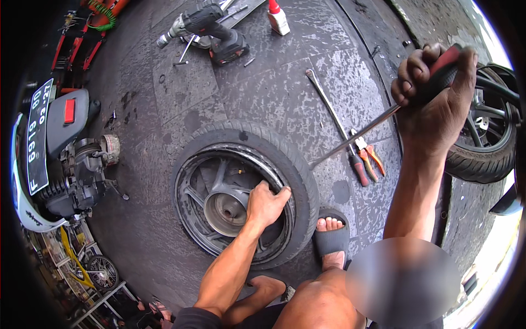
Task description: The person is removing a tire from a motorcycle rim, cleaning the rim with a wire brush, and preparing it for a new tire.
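A black motorcycle wheel with its tyre [301, 219] lies on the floor before me. My left hand [264, 203] is closed over the right side of its rim [192, 194], fingertips hidden inside. My right hand [433, 101], dark with grime, is raised at the upper right, wrapped round the red-and-black handle of a long metal lever [364, 131]. The lever slants down to the tyre's upper right edge; I cannot tell whether its tip touches. Just right of the wheel lie another long lever [329, 98] with a red handle and orange-handled pliers [371, 159].
A cordless drill [224, 41] and red-capped bottle [278, 22] lie at the top. A scooter body with engine [74, 181] stands left, red tool trays [85, 44] above it, racks with a small wheel [103, 271] below. Another wheel [485, 159] is right. My sandalled foot [331, 241] is beside the tyre.
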### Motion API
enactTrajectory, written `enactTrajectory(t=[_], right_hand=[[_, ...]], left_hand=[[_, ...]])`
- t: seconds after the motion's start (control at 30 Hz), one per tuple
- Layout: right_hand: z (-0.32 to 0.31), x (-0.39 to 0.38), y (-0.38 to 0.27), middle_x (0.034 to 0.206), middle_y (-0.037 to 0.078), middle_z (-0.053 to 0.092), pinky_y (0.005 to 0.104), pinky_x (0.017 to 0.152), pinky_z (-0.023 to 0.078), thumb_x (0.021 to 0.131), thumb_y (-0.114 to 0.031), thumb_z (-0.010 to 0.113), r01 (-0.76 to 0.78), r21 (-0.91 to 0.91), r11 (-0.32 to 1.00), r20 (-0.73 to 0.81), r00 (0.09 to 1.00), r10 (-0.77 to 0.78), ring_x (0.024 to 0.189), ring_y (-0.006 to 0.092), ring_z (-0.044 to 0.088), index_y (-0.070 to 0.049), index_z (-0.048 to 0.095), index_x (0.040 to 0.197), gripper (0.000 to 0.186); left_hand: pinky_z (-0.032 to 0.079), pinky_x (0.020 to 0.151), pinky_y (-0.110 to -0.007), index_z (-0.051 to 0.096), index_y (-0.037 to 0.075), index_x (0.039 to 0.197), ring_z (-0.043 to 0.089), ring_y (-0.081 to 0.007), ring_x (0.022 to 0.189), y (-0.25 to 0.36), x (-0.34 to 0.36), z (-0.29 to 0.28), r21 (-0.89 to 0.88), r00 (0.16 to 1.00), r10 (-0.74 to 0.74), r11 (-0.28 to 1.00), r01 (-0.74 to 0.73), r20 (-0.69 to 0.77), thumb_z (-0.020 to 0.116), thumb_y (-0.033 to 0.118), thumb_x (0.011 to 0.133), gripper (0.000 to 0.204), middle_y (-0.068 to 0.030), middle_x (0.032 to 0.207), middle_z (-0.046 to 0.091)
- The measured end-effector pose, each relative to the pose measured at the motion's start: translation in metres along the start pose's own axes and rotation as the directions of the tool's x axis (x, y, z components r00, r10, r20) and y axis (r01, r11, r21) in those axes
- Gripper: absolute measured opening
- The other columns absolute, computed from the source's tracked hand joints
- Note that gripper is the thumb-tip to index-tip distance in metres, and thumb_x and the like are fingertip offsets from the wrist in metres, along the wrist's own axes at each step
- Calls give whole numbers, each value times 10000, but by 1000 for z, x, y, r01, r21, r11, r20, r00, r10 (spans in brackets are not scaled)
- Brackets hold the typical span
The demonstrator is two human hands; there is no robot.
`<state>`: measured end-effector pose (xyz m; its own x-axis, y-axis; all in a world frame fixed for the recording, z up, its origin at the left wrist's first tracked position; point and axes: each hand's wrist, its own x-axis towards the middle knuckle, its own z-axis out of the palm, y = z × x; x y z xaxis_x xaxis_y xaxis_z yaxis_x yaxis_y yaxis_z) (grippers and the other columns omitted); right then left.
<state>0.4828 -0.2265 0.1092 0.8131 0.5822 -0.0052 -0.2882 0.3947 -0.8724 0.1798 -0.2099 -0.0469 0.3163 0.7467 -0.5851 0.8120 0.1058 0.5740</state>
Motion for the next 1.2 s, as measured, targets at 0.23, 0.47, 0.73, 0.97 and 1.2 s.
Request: enactTrajectory(t=[0.23, 0.47, 0.73, 0.97, 1.2], right_hand=[[-14, -24, 47, 699, 44, 442, 319, 569, 380, 935, -687, 387, -102, 315, 944, -89, 987, 136, 637, 174, 443, -69, 480, 880, 627], [-26, -89, -8, 964, 143, 668, 341, 832, 537, 911, -350, 661, -283, -342, 896, -41, 957, 287, 905, 208, 658, 53, 603, 1094, 446], [-34, -94, -71, 1158, 253, 635, 400, 898, 523, 792, -119, 659, -73, -916, 395, 343, 372, 863, 1038, 364, 657, 54, 549, 1252, 504], [13, -144, -50, 1108, 277, 626, 346, 862, 495, 821, -186, 547, -617, -767, 180, 57, 213, 975, 974, 282, 636, 115, 371, 1402, 677], [57, -215, -8, 718, 59, 557, 282, 437, 394, 836, -79, 567, -693, -626, 358, 11, 451, 892, 537, 128, 521, 102, 242, 1467, 733]], left_hand=[[512, 697, -420, 635, -92, 862, 684, -359, 744, 8, 1, -1, 42, 993, -78, 996, 75, 92, 719, 361, 776, 468, -239, 743, 670], [516, 745, -427, 635, -82, 870, 686, -379, 813, 1, 1, 0, 4, 997, -59, 998, 58, 52, 708, 369, 781, 465, -250, 791, 680], [513, 745, -442, 620, -111, 848, 677, -417, 823, -13, 1, -4, 68, 999, -35, 997, 33, 25, 704, 409, 778, 531, -299, 788, 662], [515, 814, -447, 635, -117, 883, 665, -432, 927, 13, -3, 4, 133, 999, -25, 991, 21, 29, 696, 425, 783, 554, -324, 895, 665], [513, 810, -459, 648, -101, 843, 665, -444, 907, -1, 0, -1, 178, 998, 61, 982, -56, -21, 711, 434, 760, 546, -321, 877, 666]])
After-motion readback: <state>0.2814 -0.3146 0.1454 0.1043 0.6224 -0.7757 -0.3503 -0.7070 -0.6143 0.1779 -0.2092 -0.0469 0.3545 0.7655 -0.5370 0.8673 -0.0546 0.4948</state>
